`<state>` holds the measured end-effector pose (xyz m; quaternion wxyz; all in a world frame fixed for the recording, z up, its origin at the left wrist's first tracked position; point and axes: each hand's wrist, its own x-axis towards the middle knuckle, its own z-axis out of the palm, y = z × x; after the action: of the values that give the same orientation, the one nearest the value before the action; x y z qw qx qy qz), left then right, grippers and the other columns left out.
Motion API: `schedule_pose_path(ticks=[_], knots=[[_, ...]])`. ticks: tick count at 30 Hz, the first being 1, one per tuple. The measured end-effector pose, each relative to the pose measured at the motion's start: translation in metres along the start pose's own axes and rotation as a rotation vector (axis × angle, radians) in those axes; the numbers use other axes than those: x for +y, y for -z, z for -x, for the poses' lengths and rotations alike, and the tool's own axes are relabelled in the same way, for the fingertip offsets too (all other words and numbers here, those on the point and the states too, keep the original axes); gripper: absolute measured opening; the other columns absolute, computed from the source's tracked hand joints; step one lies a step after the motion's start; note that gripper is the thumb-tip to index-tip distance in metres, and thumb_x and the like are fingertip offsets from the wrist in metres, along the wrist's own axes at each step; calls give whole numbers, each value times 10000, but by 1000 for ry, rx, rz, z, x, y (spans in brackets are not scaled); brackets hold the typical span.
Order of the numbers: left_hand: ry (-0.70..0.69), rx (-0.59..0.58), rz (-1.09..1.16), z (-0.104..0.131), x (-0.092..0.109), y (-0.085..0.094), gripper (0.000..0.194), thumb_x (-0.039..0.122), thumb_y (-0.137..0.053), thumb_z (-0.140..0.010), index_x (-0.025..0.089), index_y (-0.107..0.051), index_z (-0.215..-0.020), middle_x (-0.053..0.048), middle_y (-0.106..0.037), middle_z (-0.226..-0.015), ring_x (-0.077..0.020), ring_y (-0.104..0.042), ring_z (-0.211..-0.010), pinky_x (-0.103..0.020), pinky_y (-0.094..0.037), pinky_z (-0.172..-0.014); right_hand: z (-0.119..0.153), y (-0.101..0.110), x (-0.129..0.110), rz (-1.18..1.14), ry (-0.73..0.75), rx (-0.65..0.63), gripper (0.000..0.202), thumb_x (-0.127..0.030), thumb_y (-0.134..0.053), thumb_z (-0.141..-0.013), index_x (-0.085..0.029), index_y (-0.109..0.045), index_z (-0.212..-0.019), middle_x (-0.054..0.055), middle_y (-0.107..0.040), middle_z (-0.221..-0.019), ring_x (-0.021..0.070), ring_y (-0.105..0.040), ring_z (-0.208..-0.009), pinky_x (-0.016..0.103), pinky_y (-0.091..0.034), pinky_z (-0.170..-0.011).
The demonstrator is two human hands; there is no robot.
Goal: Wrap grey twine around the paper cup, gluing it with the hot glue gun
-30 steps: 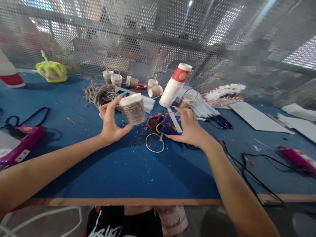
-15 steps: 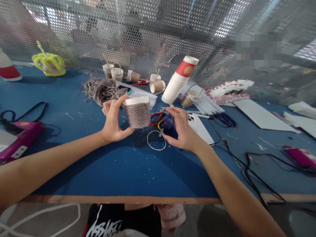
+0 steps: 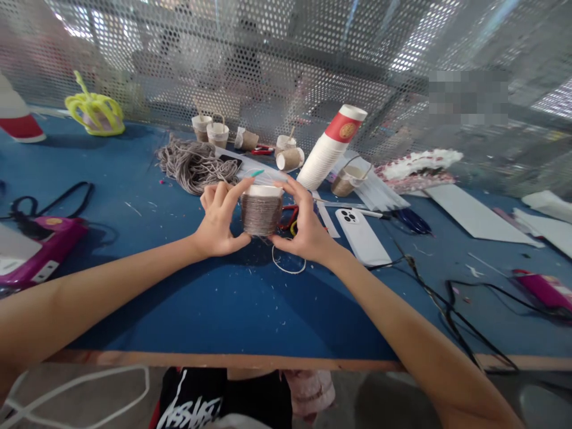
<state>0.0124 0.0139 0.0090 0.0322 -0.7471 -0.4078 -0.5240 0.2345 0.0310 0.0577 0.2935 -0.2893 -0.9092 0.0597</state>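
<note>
A paper cup wrapped in grey-brown cord (image 3: 261,213), its white rim showing at the top, is held above the blue table. My left hand (image 3: 222,217) grips its left side, the index finger at the rim and the thumb at the lower edge. On the opposite side, my right hand (image 3: 304,223) holds it the same way with fingers and thumb. Red-handled scissors (image 3: 290,215) lie partly hidden behind my right hand. Just below that hand a loop of thin pale cord (image 3: 289,271) rests on the table.
Grey cord (image 3: 190,164) lies heaped behind my left hand. A leaning stack of paper cups (image 3: 330,146) and several small wrapped cups stand farther back. To the right are a white phone (image 3: 363,237) and black cables (image 3: 415,268). A purple glue gun (image 3: 49,244) sits left.
My right hand has moved left onto the cup and now grips it too. The cup has shifted slightly right and down and sits straighter. The phone is now more exposed.
</note>
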Motion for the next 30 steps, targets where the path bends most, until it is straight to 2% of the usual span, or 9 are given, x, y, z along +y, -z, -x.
schedule_pose_path(ticks=[4, 9, 11, 15, 19, 23, 25, 27, 30], knots=[[4, -27, 17, 1, -7, -6, 879, 596, -601, -788, 258, -269, -1529, -115, -522, -1288, -341, -449, -1172, -576, -315, -1100, 3, 3, -3, 70, -48, 108, 909, -263, -664, -774, -284, -137, -1514, 141, -414, -1516, 347, -424, -1431, 576, -390, -1184], [79, -96, 207, 4, -28, -16, 965, 659, -648, -783, 283, -221, -1563, -154, -272, -1618, -432, -281, -1483, -639, -294, -1185, 8, 5, -8, 189, 1, 239, 828, -294, -646, -798, -316, -189, -1488, 137, -444, -1447, 363, -445, -1383, 592, -410, -1142], [141, -91, 355, 4, -33, -18, 937, 621, -659, -805, 316, -205, -1566, -151, -259, -1620, -386, -441, -1411, -586, -424, -1128, 10, 5, -9, 234, -16, 255, 858, -299, -653, -796, -311, -164, -1501, 147, -454, -1411, 380, -451, -1357, 622, -410, -1123], [168, -29, 371, 1, -31, -12, 791, 499, -689, -827, 330, -344, -1519, -123, -452, -1466, -271, -628, -1167, -496, -559, -1004, 11, 3, -9, 259, -47, 316, 885, -317, -659, -794, -312, -144, -1514, 143, -468, -1345, 379, -479, -1286, 614, -442, -1079], [19, -59, 178, -6, -34, 4, 663, 434, -637, -865, 295, -435, -1481, -112, -514, -1465, -315, -523, -1319, -560, -488, -1091, 14, 3, -7, 258, -56, 365, 885, -328, -667, -783, -317, -158, -1507, 138, -458, -1322, 367, -493, -1243, 604, -466, -1055], [-62, -61, 25, -10, -37, 13, 538, 412, -582, -904, 293, -511, -1423, -83, -648, -1283, -349, -445, -1398, -621, -403, -1150, 15, 4, -5, 244, -62, 354, 923, -287, -673, -761, -320, -149, -1521, 131, -448, -1304, 373, -479, -1256, 612, -465, -1062], [-117, -59, 59, -8, -33, 12, 612, 440, -561, -923, 284, -409, -1495, -109, -559, -1413, -337, -432, -1424, -580, -415, -1158, 16, 4, -6, 206, -41, 330, 907, -263, -664, -763, -323, -170, -1521, 125, -448, -1289, 366, -480, -1260, 604, -462, -1072], [-231, -58, 115, -6, -24, 8, 896, 549, -630, -866, 250, -183, -1584, -171, -384, -1562, -369, -393, -1452, -589, -426, -1149, 17, 4, -8, 163, -15, 287, 882, -256, -652, -777, -320, -188, -1524, 123, -446, -1294, 356, -488, -1260, 594, -468, -1071], [-340, -170, 116, -2, -12, 2, 1052, 539, -674, -842, 206, -28, -1602, -237, -274, -1613, -413, -305, -1504, -616, -434, -1136, 18, 3, -14, 94, 42, 226, 890, -268, -654, -782, -307, -184, -1537, 134, -441, -1341, 356, -488, -1275, 586, -489, -1052]])
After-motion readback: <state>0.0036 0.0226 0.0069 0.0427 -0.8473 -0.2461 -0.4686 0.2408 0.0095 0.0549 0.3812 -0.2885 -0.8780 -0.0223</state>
